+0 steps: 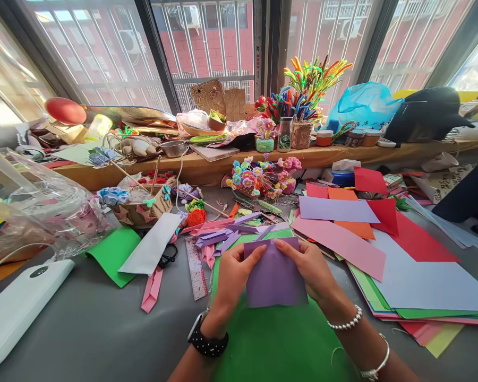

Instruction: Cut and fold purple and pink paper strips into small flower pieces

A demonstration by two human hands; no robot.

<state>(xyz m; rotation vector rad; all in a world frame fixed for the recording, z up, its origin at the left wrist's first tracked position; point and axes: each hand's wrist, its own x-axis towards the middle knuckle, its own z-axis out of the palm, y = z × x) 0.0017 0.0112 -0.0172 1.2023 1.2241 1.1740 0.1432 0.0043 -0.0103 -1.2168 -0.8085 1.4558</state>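
A square of purple paper (276, 278) is held up over a green sheet (279, 339) at the front of the table. My left hand (236, 270) pinches its upper left side, thumb on the near face. The upper right side is gripped by my right hand (313, 268), the two thumbs almost meeting at the top edge. A faint upright crease runs down the paper's middle. Just beyond lie folded purple paper strips (227, 233), and a pink-patterned ruler (196, 268) rests left of my left hand. Fingers behind the paper are hidden.
Stacked coloured paper (434, 284) covers the right side. On the left are a white device (24, 313), a curled green sheet (117, 254), black-handled scissors (168, 256) and a folded pink strip (152, 289). Craft flowers (250, 178) stand behind, below a crowded window ledge (207, 168).
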